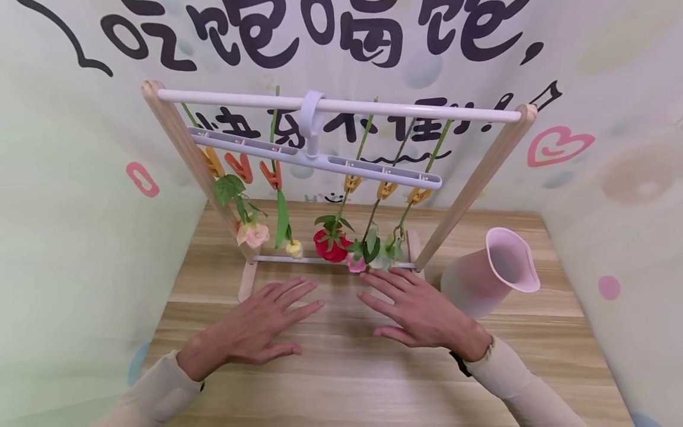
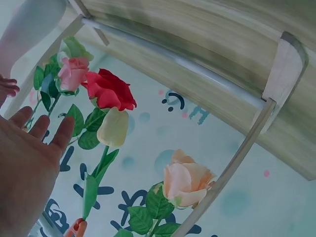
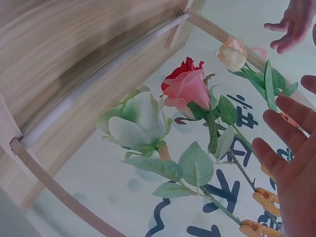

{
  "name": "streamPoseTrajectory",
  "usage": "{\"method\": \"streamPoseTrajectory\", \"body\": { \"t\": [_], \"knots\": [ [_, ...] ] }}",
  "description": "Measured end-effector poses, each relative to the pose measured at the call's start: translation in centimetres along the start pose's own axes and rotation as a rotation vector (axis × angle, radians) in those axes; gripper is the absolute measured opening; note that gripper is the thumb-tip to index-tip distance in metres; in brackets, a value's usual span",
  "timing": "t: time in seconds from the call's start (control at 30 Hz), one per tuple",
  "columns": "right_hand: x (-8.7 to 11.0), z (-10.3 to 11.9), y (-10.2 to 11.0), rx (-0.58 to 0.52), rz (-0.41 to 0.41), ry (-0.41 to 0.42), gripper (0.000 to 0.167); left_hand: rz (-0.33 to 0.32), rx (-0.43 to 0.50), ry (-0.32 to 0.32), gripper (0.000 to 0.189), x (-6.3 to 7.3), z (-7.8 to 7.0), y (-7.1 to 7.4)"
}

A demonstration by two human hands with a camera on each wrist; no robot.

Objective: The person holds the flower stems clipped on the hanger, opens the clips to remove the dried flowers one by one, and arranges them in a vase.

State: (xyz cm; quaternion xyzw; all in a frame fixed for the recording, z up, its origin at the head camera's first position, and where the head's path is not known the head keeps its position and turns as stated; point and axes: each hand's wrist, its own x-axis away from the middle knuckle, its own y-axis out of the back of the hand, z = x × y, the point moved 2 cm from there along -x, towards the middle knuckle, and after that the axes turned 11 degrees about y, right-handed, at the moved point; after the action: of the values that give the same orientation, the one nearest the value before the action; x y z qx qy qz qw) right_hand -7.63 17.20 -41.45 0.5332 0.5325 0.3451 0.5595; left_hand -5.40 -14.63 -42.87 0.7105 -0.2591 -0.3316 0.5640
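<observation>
My left hand (image 1: 255, 325) is over the wooden table, fingers spread, holding nothing. Likewise empty, with straight fingers, my right hand (image 1: 421, 308) is near the hanging flowers at the right. Upside down from a white clip hanger (image 1: 315, 159) hang a peach rose (image 1: 253, 234), a pale yellow tulip (image 1: 294, 248), a red rose (image 1: 331, 244), a pink rose (image 1: 356, 261) and a white-green rose (image 3: 136, 122). Orange and yellow clips pinch their stems. One orange clip (image 1: 239, 167) between the peach rose and the tulip has no stem in it.
The hanger hooks over the white top bar (image 1: 405, 110) of a wooden-legged rack (image 1: 475, 190). A pinkish-white pitcher (image 1: 475, 279) stands right of the rack, close to my right wrist. Printed white walls (image 1: 80, 237) enclose the table (image 1: 341, 379) at the back and sides.
</observation>
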Motion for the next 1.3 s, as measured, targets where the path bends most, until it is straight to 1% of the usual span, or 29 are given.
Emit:
{"method": "streamPoseTrajectory", "body": {
  "t": [0.23,0.33,0.4,0.53,0.63,0.7,0.83,0.93,1.03,1.13,1.2,1.3],
  "knots": [
    [-0.4,0.0,-0.2,-0.011,0.007,-0.025,0.063,-0.022,0.048,0.097,0.070,0.3,0.3,0.1],
    [-0.5,0.0,-0.3,-0.012,0.015,-0.045,0.061,-0.063,0.097,0.136,0.067,0.6,0.5,0.2],
    [-0.6,0.0,-0.3,-0.014,0.021,-0.059,0.060,-0.112,0.126,0.160,0.065,0.8,0.6,0.2],
    [-0.9,0.1,-0.3,-0.015,0.017,-0.079,0.060,-0.251,0.167,0.216,0.062,1.1,0.9,0.1],
    [-1.1,0.2,-0.5,-0.019,0.005,-0.089,0.059,-0.383,0.202,0.277,0.062,1.0,1.2,-0.2],
    [-1.2,0.3,-0.5,-0.022,-0.007,-0.094,0.059,-0.473,0.222,0.329,0.062,0.9,1.5,-0.5],
    [-1.2,0.5,-0.6,-0.011,-0.026,-0.100,0.059,-0.629,0.256,0.474,0.056,0.6,2.1,-1.1],
    [-1.3,0.6,-0.6,0.003,-0.035,-0.095,0.057,-0.701,0.276,0.600,0.052,0.4,2.8,-1.3],
    [-1.4,0.7,-0.6,0.005,-0.045,-0.088,0.057,-0.737,0.294,0.704,0.051,0.2,3.5,-1.4],
    [-1.5,0.7,-0.6,0.003,-0.058,-0.086,0.057,-0.746,0.309,0.789,0.052,-0.2,4.2,-1.3],
    [-1.6,0.7,-0.6,-0.002,-0.063,-0.087,0.056,-0.752,0.322,0.830,0.053,-0.6,4.8,-1.2],
    [-1.6,0.7,-0.5,-0.010,-0.063,-0.090,0.056,-0.765,0.322,0.872,0.055,-1.4,5.7,-1.2]
  ]
}}
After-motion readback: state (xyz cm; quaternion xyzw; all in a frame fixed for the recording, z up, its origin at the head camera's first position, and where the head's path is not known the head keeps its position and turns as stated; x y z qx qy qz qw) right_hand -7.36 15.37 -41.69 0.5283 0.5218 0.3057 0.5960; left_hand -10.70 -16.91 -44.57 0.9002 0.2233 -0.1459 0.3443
